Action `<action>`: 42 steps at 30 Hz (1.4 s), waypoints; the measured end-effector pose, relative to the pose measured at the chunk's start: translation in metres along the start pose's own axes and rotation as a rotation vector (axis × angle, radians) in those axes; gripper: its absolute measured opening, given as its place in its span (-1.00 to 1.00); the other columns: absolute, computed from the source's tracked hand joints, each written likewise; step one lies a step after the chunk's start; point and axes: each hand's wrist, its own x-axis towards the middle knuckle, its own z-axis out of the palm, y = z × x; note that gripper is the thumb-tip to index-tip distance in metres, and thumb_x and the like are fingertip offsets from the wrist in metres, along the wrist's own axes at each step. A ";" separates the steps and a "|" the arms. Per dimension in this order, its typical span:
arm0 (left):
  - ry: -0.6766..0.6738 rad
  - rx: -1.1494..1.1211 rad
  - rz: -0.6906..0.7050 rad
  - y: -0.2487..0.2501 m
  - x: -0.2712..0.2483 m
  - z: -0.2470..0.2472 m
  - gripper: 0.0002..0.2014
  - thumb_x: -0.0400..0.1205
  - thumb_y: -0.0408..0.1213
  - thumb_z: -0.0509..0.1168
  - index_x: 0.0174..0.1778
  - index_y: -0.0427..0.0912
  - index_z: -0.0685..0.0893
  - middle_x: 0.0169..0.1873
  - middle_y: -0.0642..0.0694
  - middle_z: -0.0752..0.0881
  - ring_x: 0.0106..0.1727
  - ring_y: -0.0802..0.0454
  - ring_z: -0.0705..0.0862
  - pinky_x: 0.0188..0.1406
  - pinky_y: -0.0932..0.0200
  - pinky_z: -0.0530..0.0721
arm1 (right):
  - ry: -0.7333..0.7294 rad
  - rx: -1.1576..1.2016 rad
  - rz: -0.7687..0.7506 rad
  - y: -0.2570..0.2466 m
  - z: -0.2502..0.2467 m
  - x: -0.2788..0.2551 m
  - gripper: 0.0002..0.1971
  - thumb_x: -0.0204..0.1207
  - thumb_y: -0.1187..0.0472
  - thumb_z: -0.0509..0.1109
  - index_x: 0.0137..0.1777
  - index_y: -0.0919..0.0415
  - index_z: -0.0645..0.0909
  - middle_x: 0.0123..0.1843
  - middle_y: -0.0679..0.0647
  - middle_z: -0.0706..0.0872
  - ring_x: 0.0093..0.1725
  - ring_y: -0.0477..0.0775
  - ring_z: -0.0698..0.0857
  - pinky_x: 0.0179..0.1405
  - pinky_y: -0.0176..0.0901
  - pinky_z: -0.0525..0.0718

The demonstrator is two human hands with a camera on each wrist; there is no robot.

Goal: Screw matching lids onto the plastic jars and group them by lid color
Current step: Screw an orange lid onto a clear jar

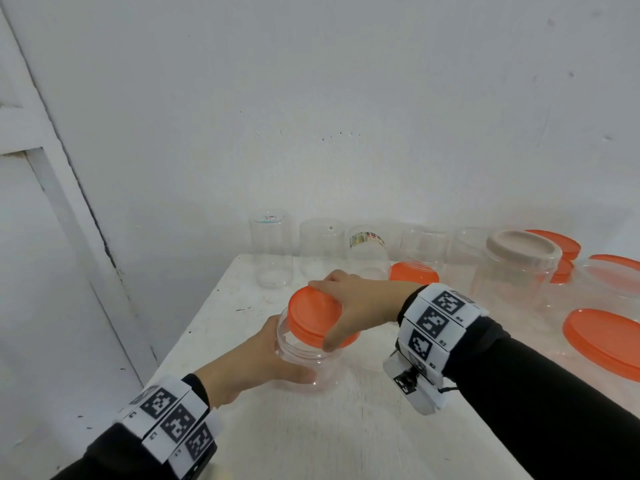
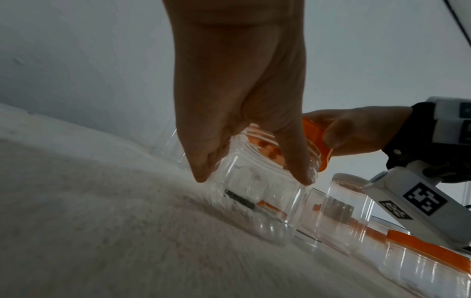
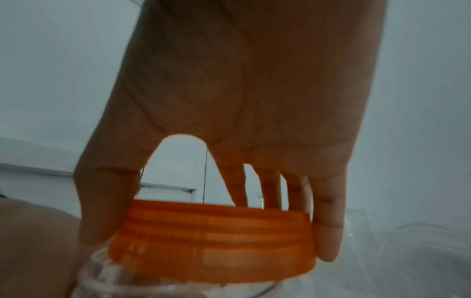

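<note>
A clear plastic jar (image 1: 306,367) stands near the table's front left, and my left hand (image 1: 256,358) grips its body from the left. My right hand (image 1: 349,306) holds an orange lid (image 1: 311,318) by its rim, tilted over the jar's mouth. In the left wrist view the left hand (image 2: 244,141) wraps the jar (image 2: 265,193), with the lid (image 2: 316,141) behind it. The right wrist view shows thumb and fingers of my right hand (image 3: 203,221) pinching the lid (image 3: 211,246) just above the jar's threads (image 3: 107,270).
Several empty clear jars (image 1: 272,247) line the back wall. A large jar with a beige lid (image 1: 519,252) stands at the right. Loose orange lids (image 1: 414,271) lie behind my right hand, and a big one (image 1: 602,341) lies at the right edge. The table's left edge (image 1: 194,323) is close.
</note>
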 end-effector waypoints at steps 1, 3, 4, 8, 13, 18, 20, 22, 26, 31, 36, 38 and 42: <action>-0.003 0.008 -0.003 -0.001 0.000 -0.001 -0.37 0.42 -0.41 0.58 0.15 0.28 0.41 -0.02 0.65 0.62 0.02 0.65 0.59 -0.17 0.66 0.55 | -0.012 -0.016 -0.007 -0.002 0.000 0.002 0.02 0.35 -0.14 0.54 0.68 -0.15 -0.04 0.59 -0.06 0.16 0.53 0.09 0.24 0.44 0.21 0.43; -0.001 0.032 -0.010 -0.003 0.001 -0.002 -0.35 0.41 -0.38 0.59 0.18 0.29 0.41 0.02 0.61 0.64 0.06 0.61 0.60 -0.13 0.62 0.57 | -0.023 -0.040 -0.020 -0.007 0.000 0.006 0.01 0.36 -0.14 0.53 0.68 -0.16 -0.04 0.58 -0.06 0.16 0.54 0.09 0.23 0.44 0.19 0.42; 0.006 0.041 -0.014 -0.004 0.001 -0.003 -0.31 0.39 -0.35 0.61 0.24 0.30 0.40 0.08 0.52 0.67 0.12 0.55 0.62 -0.08 0.57 0.60 | -0.025 -0.049 -0.024 -0.008 0.000 0.007 0.01 0.36 -0.14 0.53 0.68 -0.16 -0.04 0.58 -0.06 0.16 0.54 0.08 0.22 0.44 0.18 0.42; 0.080 0.067 -0.057 -0.006 0.003 -0.004 0.00 0.29 -0.20 0.68 0.53 0.22 0.20 0.36 0.21 0.53 0.35 0.25 0.54 0.28 0.25 0.60 | -0.054 -0.089 -0.030 -0.013 0.001 0.010 0.02 0.36 -0.15 0.54 0.69 -0.17 -0.06 0.59 -0.07 0.15 0.56 0.07 0.21 0.46 0.17 0.41; 0.079 0.083 -0.042 -0.010 0.006 -0.004 0.00 0.27 -0.19 0.69 0.50 0.25 0.21 0.32 0.23 0.53 0.28 0.32 0.56 0.06 0.45 0.62 | -0.071 -0.128 -0.019 -0.016 0.001 0.011 0.04 0.34 -0.16 0.55 0.69 -0.19 -0.07 0.58 -0.08 0.16 0.57 0.08 0.21 0.45 0.21 0.42; 0.115 0.102 -0.075 -0.015 0.009 -0.005 0.08 0.21 -0.08 0.71 0.56 0.18 0.19 0.36 0.21 0.50 0.36 0.22 0.52 0.30 0.23 0.58 | -0.080 -0.140 -0.011 -0.017 0.003 0.013 0.07 0.30 -0.19 0.56 0.68 -0.20 -0.06 0.56 -0.08 0.17 0.56 0.06 0.22 0.43 0.24 0.44; 0.117 0.106 -0.078 -0.016 0.009 -0.006 0.08 0.19 -0.05 0.71 0.55 0.18 0.20 0.35 0.22 0.50 0.34 0.24 0.53 0.29 0.23 0.58 | -0.082 -0.135 -0.002 -0.016 0.003 0.013 0.08 0.28 -0.23 0.55 0.68 -0.20 -0.06 0.56 -0.08 0.17 0.55 0.07 0.23 0.42 0.24 0.44; 0.121 0.111 -0.079 -0.017 0.009 -0.006 0.07 0.18 -0.04 0.71 0.54 0.20 0.22 0.34 0.22 0.52 0.33 0.23 0.54 0.29 0.20 0.59 | -0.076 -0.135 0.017 -0.015 0.004 0.013 0.09 0.25 -0.32 0.53 0.67 -0.19 -0.05 0.55 -0.07 0.18 0.54 0.08 0.26 0.40 0.27 0.46; 0.128 0.100 -0.088 -0.018 0.009 -0.006 0.04 0.19 -0.06 0.71 0.52 0.20 0.23 0.33 0.20 0.55 0.33 0.22 0.54 0.30 0.15 0.60 | -0.017 -0.164 0.075 -0.017 0.012 0.013 0.12 0.16 -0.55 0.40 0.65 -0.08 0.05 0.52 0.01 0.23 0.49 0.17 0.36 0.32 0.27 0.50; 0.127 0.109 -0.081 -0.017 0.010 -0.006 0.03 0.24 -0.09 0.70 0.53 0.18 0.21 0.32 0.22 0.53 0.30 0.26 0.53 0.12 0.34 0.56 | -0.070 -0.104 0.023 -0.018 0.008 0.013 0.12 0.24 -0.39 0.49 0.67 -0.23 -0.14 0.68 -0.11 -0.01 0.64 0.12 0.11 0.47 0.32 0.35; 0.137 0.140 -0.071 -0.017 0.010 -0.005 0.04 0.23 -0.08 0.70 0.55 0.16 0.21 0.33 0.23 0.52 0.32 0.25 0.52 0.24 0.25 0.57 | -0.035 -0.067 -0.034 -0.017 0.009 0.015 -0.02 0.33 -0.27 0.50 0.66 -0.21 0.03 0.59 -0.12 0.16 0.56 0.08 0.16 0.43 0.27 0.41; 0.150 0.146 -0.069 -0.017 0.010 -0.005 0.05 0.23 -0.07 0.70 0.56 0.15 0.22 0.34 0.21 0.53 0.34 0.22 0.53 0.34 0.12 0.58 | 0.000 -0.081 -0.002 -0.017 0.014 0.015 0.00 0.29 -0.41 0.44 0.66 -0.18 0.05 0.56 -0.11 0.19 0.55 0.10 0.17 0.41 0.33 0.42; 0.157 0.166 -0.063 -0.017 0.010 -0.005 0.06 0.22 -0.05 0.71 0.57 0.16 0.23 0.34 0.19 0.56 0.36 0.18 0.54 0.39 0.01 0.58 | 0.049 -0.124 0.064 -0.021 0.021 0.015 0.08 0.21 -0.59 0.30 0.65 -0.10 0.07 0.55 -0.02 0.19 0.54 0.19 0.20 0.36 0.36 0.44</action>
